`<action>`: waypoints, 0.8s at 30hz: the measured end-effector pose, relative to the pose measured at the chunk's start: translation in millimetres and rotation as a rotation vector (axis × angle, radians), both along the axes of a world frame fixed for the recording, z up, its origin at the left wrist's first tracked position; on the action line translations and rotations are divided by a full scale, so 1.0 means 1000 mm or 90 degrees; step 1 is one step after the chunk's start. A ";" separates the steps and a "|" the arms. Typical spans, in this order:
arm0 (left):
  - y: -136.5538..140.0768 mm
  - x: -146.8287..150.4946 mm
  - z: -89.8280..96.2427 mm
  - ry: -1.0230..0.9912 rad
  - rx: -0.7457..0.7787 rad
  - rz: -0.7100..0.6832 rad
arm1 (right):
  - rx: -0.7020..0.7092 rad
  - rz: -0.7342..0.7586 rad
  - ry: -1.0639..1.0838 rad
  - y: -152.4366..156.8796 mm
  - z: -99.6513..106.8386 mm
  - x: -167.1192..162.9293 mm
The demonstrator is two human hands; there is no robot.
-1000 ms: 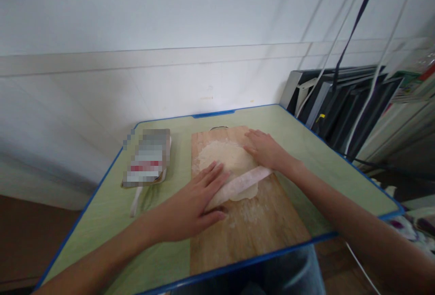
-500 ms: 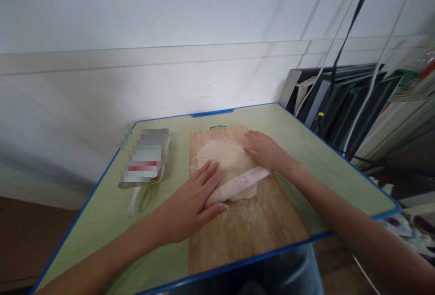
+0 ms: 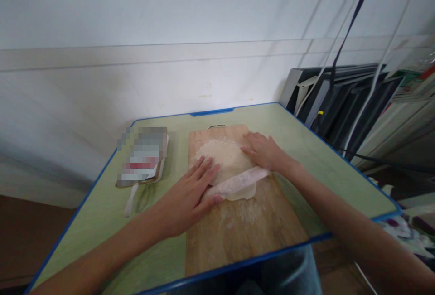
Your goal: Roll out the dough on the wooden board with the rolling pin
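Note:
A floury rolling pin lies at a slant across a flat, pale sheet of dough. Under the dough is a wooden board dusted with flour. My left hand rests flat over the pin's left end, fingers stretched out and thumb apart on the near side. At the pin's right end, my right hand presses down with its palm, its fingers extended past the pin toward the far right corner of the board. Both palms hide the ends of the pin.
The green table has a blue edge and stands against a white wall. A blurred-out package lies on its left side, with a white handle-like piece sticking out. Dark flat panels and hanging cables are at the right.
My left hand has shifted slightly left along the rolling pin. The right hand, the pin and the dough are nearly where they were.

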State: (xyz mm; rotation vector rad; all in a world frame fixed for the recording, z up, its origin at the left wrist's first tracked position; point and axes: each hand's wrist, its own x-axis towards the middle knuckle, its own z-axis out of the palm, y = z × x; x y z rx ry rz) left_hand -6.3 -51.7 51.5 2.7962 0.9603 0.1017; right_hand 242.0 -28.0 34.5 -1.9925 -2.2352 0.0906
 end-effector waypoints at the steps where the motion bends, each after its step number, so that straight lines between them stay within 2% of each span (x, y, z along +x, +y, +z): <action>1: -0.004 0.000 -0.001 -0.002 0.000 -0.009 | 0.007 -0.006 -0.001 -0.006 -0.001 0.000; 5: -0.028 0.000 -0.007 -0.026 0.062 -0.084 | 0.060 -0.011 -0.005 -0.039 -0.008 0.003; 8: -0.029 0.000 -0.009 -0.037 0.083 -0.115 | 0.064 -0.013 -0.001 -0.047 -0.010 0.005; 13: 0.005 0.000 -0.005 -0.042 0.027 0.012 | 0.011 -0.023 0.008 -0.012 -0.004 0.000; 16: 0.011 -0.001 -0.002 -0.034 -0.002 0.054 | 0.003 -0.008 -0.005 -0.005 -0.001 -0.003; 22: -0.030 0.000 -0.006 -0.018 0.089 -0.096 | 0.063 -0.007 -0.009 -0.055 -0.009 0.001; 24: -0.033 0.001 -0.007 -0.012 0.115 -0.108 | 0.067 -0.015 -0.002 -0.060 -0.011 0.002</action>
